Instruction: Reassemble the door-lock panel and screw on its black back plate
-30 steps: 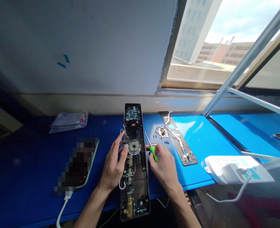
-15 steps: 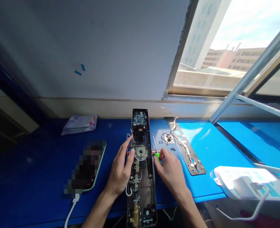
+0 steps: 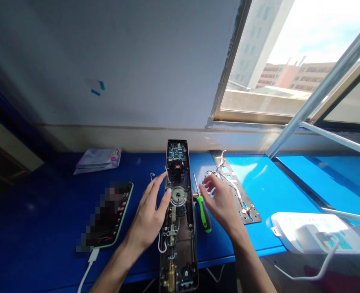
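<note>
A long, dark, open door lock housing (image 3: 183, 240) lies lengthwise before me, showing a blue circuit board (image 3: 177, 152), a round metal disc (image 3: 178, 195) and a brass-coloured cylinder (image 3: 170, 276). My left hand (image 3: 151, 213) grips its left wall, thumb on the rim and fingers along the outside. To the housing's right rests a green-and-grey screwdriver (image 3: 204, 213), its tip pointing away. My right hand (image 3: 219, 199) is empty, fingers bent and apart, just right of the screwdriver. It mostly hides a small metal part with a wire (image 3: 210, 174) and the small screws there.
A dark metal plate (image 3: 247, 202) with a taped cable lies at the right. Farther right sits a white power strip (image 3: 285, 232) with a plugged-in charger. At the left are a charging phone (image 3: 114, 215) and a folded packet (image 3: 97, 159). A wall and window border the blue table (image 3: 54, 211).
My right hand has let go of the screwdriver, which now lies fully visible beside the housing. That hand has shifted up over the small parts. My left hand stays on the housing.
</note>
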`<state>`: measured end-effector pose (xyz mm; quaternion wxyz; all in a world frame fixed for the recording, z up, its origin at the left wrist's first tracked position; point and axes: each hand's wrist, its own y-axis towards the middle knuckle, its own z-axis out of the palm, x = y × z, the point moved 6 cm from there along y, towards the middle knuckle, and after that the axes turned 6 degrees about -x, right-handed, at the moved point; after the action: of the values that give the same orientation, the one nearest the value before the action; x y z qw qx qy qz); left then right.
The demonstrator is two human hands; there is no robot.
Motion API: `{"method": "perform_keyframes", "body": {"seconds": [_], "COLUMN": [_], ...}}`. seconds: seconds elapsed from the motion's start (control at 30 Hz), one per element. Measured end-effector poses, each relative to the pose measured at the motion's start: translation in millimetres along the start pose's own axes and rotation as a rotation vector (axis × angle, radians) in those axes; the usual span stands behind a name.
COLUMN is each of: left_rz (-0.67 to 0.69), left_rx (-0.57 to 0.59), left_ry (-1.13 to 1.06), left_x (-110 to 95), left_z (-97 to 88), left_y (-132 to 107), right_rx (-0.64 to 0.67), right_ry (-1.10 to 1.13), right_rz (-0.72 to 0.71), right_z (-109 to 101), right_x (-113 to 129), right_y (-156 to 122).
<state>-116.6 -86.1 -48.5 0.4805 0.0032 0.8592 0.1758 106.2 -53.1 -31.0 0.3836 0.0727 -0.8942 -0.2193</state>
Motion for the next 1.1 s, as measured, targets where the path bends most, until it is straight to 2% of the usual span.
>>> {"method": "perform_keyframes", "body": {"seconds": [0.1, 0.17, 0.33, 0.47, 0.6, 0.77, 0.9, 1.03, 1.1], "left_rz": [0.025, 0.059, 0.207, 0.214, 0.194, 0.242, 0.333, 0.473, 0.531], "left_rx": [0.054, 0.045, 0.042, 0.081, 0.121, 0.062, -0.024, -0.072, -0.048], "left_ry": [0.087, 0.129, 0.157, 0.159, 0.162, 0.198, 0.223, 0.227, 0.205], "left_x": [1.5, 3.1, 0.5, 2.0, 2.0, -10.8, -32.6, -61.1, -73.0], "left_z": [-4.9, -9.5, -8.0, 3.8, 10.2, 2.1, -8.2, -10.7, -5.1], "left_y": [10.4, 21.8, 43.8, 43.1, 38.6, 42.7, 49.7, 53.9, 54.5], "right_rx": [0.012, 0.014, 0.008, 0.003, -0.016, -0.068, -0.122, -0.167, -0.175], "right_ry": [0.031, 0.033, -0.032, -0.086, -0.090, 0.011, 0.172, 0.316, 0.345], "right_rz": [-0.061, -0.098, -0.121, -0.076, -0.034, 0.002, 0.025, 0.080, 0.113], "right_z": [1.7, 6.1, 27.4, 42.1, 44.8, 36.9, 20.7, -2.8, -15.7], "right_x": [15.8, 28.4, 51.6, 54.9, 55.8, 60.7, 59.0, 43.5, 31.0], "right_y": [16.2, 26.7, 42.2, 43.8, 42.1, 38.4, 31.8, 20.6, 13.3]}}
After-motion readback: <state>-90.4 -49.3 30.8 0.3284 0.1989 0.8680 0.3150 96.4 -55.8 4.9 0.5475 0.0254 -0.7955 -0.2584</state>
